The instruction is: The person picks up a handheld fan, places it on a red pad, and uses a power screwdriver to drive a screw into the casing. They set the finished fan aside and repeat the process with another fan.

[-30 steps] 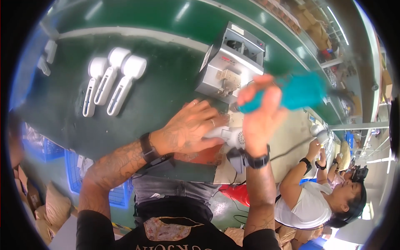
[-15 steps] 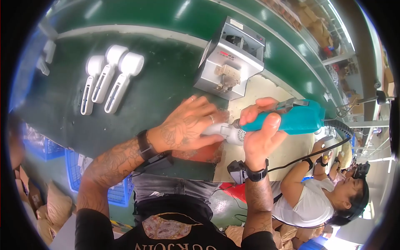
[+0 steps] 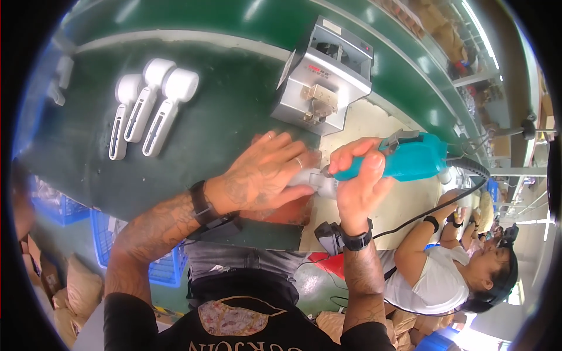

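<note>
My left hand (image 3: 263, 174) lies over a white plastic device (image 3: 326, 186), its fingers and thumb closed on it and covering much of it. A teal electric screwdriver (image 3: 417, 157) with a black cord lies almost level in my right hand (image 3: 362, 186), whose fingers wrap round its front. Its tip meets or nearly meets the device near my left fingertips; exact contact is hidden. Under my left hand shows a reddish-brown patch (image 3: 287, 214) on the bench. To the far left, three white round-headed devices with long slotted handles (image 3: 157, 126) lie side by side.
A silver-grey box-shaped machine (image 3: 319, 82) with a metal fixture on its front stands beyond my hands. The green bench (image 3: 234, 76) has a beige board (image 3: 374, 123) at right. Blue crates (image 3: 165, 269) sit below left. A co-worker in a white shirt (image 3: 430, 275) is on the right.
The screwdriver and my right hand have shifted slightly left and up. My left hand stays on the white device, and the device's vented end is now more covered.
</note>
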